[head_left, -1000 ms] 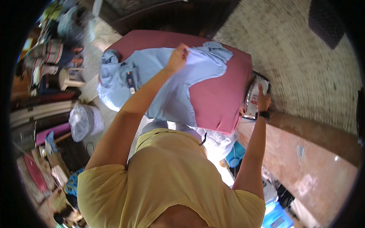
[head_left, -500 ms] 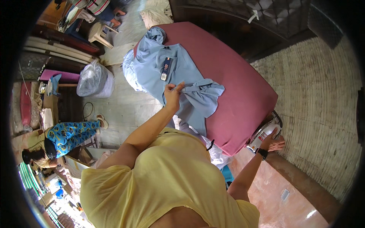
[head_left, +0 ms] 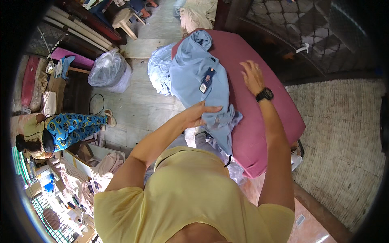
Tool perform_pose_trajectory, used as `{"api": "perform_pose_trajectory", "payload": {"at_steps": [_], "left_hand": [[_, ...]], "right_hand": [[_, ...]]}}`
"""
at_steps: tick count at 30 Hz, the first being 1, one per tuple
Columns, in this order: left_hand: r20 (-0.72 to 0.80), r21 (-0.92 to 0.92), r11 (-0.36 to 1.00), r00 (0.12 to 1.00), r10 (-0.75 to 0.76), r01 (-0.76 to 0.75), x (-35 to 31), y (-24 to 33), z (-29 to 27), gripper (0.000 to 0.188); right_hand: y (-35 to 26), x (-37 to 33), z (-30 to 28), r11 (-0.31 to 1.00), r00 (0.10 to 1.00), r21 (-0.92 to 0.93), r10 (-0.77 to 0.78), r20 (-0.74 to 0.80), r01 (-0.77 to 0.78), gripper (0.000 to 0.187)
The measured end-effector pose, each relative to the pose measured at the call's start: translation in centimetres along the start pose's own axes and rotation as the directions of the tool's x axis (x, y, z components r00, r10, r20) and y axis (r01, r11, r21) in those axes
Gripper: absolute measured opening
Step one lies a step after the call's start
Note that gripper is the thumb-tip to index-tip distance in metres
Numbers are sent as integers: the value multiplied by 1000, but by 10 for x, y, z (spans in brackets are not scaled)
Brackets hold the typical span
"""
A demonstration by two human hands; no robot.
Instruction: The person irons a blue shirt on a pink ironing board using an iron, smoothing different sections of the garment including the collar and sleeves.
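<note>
A light blue shirt [head_left: 188,65] with a dark hang tag [head_left: 206,80] lies across the left side of a maroon padded ironing table [head_left: 279,117]. At the shirt's near part my left hand [head_left: 194,114] is closed on the cloth, thumb stretched across it. My right hand [head_left: 252,77], with a black watch at the wrist, is held over the maroon cover to the right of the shirt. It is empty, its fingers apart. Beyond the table's near right corner an iron [head_left: 297,159] is partly hidden by the table.
More pale blue cloth [head_left: 159,69] hangs at the table's left side. A clear plastic bag [head_left: 108,71] stands on the floor farther left, near a stool [head_left: 125,20]. Another person [head_left: 73,129] is at the left. A dark lattice door [head_left: 291,36] borders the far right.
My right hand has left the iron and moved up over the table. My left hand keeps hold of the shirt, whose bunched near part now lies closer to the table's left edge.
</note>
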State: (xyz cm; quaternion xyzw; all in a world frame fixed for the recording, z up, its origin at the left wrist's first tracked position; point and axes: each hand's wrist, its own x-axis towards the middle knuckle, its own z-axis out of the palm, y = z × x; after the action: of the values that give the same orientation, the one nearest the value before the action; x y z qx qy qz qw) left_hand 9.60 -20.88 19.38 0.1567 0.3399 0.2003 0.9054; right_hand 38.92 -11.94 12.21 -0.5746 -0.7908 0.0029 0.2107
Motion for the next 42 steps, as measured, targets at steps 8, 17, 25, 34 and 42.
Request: {"api": "perform_pose_trajectory", "payload": {"at_steps": [8,17,25,34,42], "left_hand": [[159,445,875,978,134,-192,-172,60,-4,22],[554,410,545,674,488,-732,-286,88,-76,16],[513,587,107,471,718,-803,-394,128,-149,19],[254,951,-239,55,966,-194,-537,229,-265,31],[188,963,-198,-68,980,-185,-447,426,-307,41]], "right_hand": [[-91,139,117,954,958,-89,-283,49,286,69],[-85,169,163,912,933,-247,-270,238,327,36],[-107,113,128,997,997,13,-76,12,76,30],[-152,1,-148,909,783,407,316,-536,-89,31],[-115,77,-222,990,924,-128,13,-383,-67,25]]}}
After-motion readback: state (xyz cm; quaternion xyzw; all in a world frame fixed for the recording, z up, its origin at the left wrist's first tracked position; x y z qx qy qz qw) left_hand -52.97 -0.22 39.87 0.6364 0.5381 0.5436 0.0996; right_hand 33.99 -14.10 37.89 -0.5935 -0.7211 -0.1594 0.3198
